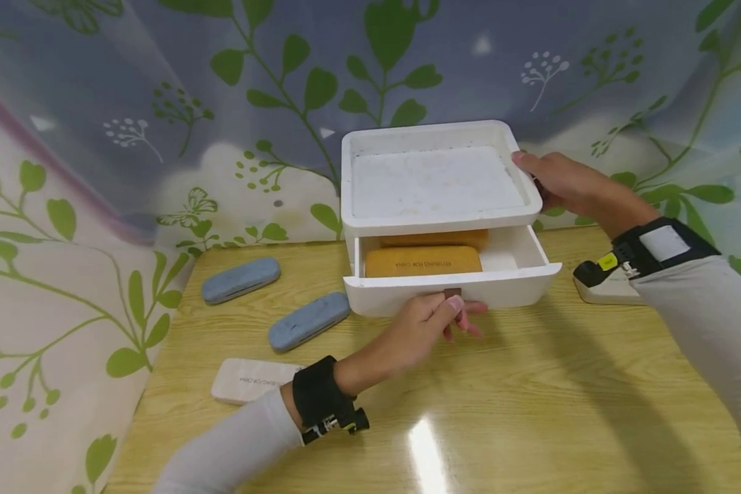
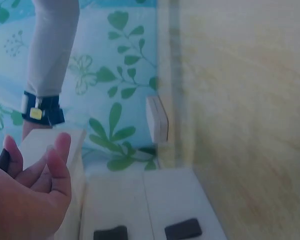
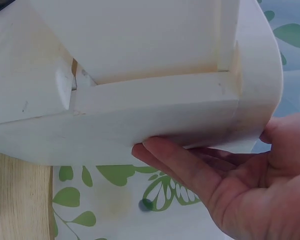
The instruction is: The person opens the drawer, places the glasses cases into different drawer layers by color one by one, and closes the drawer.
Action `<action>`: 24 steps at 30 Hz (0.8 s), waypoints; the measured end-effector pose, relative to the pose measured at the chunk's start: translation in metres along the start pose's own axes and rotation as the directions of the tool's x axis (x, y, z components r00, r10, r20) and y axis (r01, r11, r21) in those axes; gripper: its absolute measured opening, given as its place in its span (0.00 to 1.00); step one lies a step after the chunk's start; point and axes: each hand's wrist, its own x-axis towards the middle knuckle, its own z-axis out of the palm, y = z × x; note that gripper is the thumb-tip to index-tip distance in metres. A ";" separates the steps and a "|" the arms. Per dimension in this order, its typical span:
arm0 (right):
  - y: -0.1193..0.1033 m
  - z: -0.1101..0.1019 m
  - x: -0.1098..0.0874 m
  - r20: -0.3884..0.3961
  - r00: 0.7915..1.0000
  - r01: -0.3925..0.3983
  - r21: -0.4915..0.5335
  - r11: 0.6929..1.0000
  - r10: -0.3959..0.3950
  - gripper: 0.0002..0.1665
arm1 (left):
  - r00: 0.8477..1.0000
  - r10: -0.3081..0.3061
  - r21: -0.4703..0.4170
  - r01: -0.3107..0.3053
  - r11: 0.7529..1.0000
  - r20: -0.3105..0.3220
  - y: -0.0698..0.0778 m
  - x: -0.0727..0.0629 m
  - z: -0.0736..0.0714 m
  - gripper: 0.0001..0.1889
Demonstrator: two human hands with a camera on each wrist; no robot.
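A white drawer unit (image 1: 435, 178) with a shallow tray top stands against the patterned cloth. Its top drawer (image 1: 506, 291) is pulled out and holds a mustard glasses case (image 1: 422, 262) with small lettering; a second mustard case (image 1: 435, 238) lies behind it, partly hidden by the unit's top. My left hand (image 1: 422, 321) pinches the drawer's dark pull tab (image 2: 3, 160) between thumb and finger, the other fingers below. At the right, my right hand (image 1: 562, 178) grips the unit's rim, thumb on top; in the right wrist view its fingers (image 3: 175, 160) press against the side.
Two blue glasses cases (image 1: 241, 280) and a white case (image 1: 253, 379) lie on the wooden table (image 1: 500, 425) to the left. Another pale case (image 1: 611, 291) sits right, partly behind the right wrist. Two closed lower drawers (image 2: 150, 200) with dark tabs appear in the left wrist view.
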 end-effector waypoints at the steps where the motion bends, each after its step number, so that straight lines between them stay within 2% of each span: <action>1: 0.000 0.000 0.000 0.005 1.000 -0.001 0.007 1.000 0.001 0.48 | 1.000 -0.001 -0.003 0.001 1.000 0.006 0.000 0.002 -0.002 0.24; 10: 0.003 -0.006 0.003 0.037 0.999 -0.015 0.070 0.997 0.013 0.43 | 0.999 -0.025 -0.037 0.027 0.999 0.045 -0.001 0.020 -0.019 0.24; 17: 0.002 -0.006 0.004 0.063 0.998 -0.015 0.103 0.995 0.008 0.44 | 0.999 -0.048 -0.065 0.047 0.997 -0.016 -0.007 0.035 -0.028 0.25; 20: 0.001 -0.007 0.004 0.087 0.996 -0.026 0.101 0.995 0.017 0.46 | 0.998 -0.062 -0.091 0.060 0.994 -0.023 -0.008 0.039 -0.030 0.25; 24: -0.001 -0.011 0.004 0.106 0.994 -0.032 0.085 0.996 0.023 0.48 | 0.998 -0.051 -0.101 0.048 0.994 -0.024 -0.009 0.046 -0.032 0.25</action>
